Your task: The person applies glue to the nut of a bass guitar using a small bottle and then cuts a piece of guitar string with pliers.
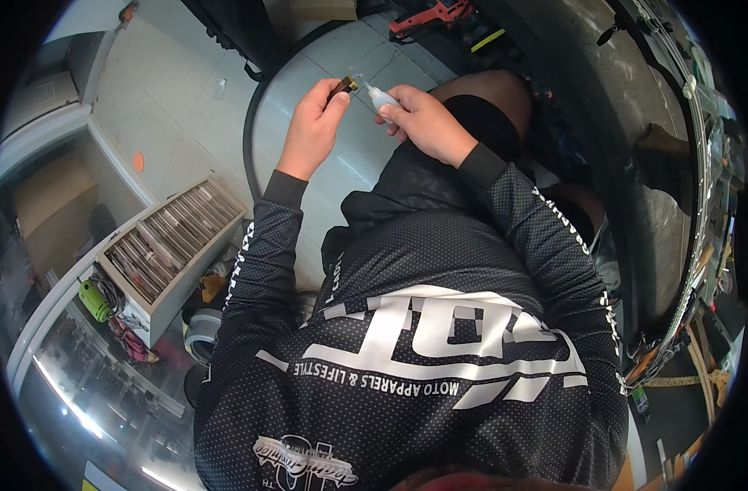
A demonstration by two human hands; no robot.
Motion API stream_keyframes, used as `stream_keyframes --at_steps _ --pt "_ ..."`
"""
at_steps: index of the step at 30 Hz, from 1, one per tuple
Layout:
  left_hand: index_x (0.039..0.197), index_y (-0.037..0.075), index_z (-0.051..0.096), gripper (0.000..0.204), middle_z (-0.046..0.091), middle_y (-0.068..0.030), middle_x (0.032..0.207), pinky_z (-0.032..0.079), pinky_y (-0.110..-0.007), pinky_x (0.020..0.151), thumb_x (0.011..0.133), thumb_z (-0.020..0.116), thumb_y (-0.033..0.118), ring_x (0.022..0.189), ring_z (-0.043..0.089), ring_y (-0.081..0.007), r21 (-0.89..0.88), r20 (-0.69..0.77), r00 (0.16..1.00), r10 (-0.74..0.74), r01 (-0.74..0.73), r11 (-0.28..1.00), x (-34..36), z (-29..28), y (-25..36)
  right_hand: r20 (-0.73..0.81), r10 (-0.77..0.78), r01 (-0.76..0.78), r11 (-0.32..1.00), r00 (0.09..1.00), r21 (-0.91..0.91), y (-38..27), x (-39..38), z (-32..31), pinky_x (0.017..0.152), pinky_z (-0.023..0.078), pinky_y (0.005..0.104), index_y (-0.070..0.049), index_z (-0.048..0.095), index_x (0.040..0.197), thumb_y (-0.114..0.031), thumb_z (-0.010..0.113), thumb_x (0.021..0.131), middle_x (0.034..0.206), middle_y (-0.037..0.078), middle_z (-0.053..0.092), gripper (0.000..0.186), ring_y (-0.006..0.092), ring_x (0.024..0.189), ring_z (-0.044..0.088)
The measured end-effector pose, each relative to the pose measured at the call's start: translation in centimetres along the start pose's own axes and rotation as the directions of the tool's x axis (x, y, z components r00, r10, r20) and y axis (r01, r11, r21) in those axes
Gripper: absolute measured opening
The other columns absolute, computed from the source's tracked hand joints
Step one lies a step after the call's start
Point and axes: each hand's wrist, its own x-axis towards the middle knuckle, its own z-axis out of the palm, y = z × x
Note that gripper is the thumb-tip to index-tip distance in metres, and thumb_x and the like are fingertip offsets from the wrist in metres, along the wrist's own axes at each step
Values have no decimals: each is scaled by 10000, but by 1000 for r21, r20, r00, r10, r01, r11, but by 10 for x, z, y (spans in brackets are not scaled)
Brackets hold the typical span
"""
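Observation:
Out in front of me, my left hand pinches a small dark brown block with a yellowish piece at its upper end. My right hand is closed around a small white squeeze bottle with a thin nozzle. The nozzle points up and left toward the block's yellowish end. Whether the tip touches it is too small to tell. Both hands are held above the pale tiled floor, close together.
At lower left stands a long box of packed flat pieces, with a green corded power tool beside it. A glass-topped case lies along the left. A red tool sits at the top. A dark curved bench edge runs down the right.

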Motion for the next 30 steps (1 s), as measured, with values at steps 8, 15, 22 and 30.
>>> stream_keyframes --at_steps 8,15,22,30 --pt "1201 -40 680 288 593 -30 843 454 -315 710 1101 625 225 778 529 -123 -27 -12 1000 -7 7 1000 1 0 -4 1 7 -7 1000 1000 15 2 1 -1 788 575 320 53 635 1346 -201 619 1127 1094 77 766 335 138 904 689" --pt "1211 -49 663 295 597 -12 878 454 -304 716 1106 623 224 793 517 -106 -82 -3 999 -53 53 995 -2 -2 -16 8 12 -12 1000 1000 12 0 -1 0 787 574 317 57 635 1348 -203 619 1126 1115 83 764 341 137 907 690" --pt "1252 43 497 277 558 -29 1084 501 -277 758 1072 699 104 876 548 -103 -269 -15 1000 -3 -1 963 -14 25 -34 4 -28 28 999 1000 27 -7 -2 2 834 590 330 67 626 1372 -206 649 1115 1154 108 751 376 157 957 712" --pt "1160 70 425 284 631 -114 1294 646 -425 982 1072 682 -14 1177 699 -234 -588 -41 998 -53 18 809 -26 65 -24 -19 -95 96 990 995 107 -28 -6 13 929 608 335 76 625 1398 -194 667 1114 1197 124 725 394 179 1032 720"
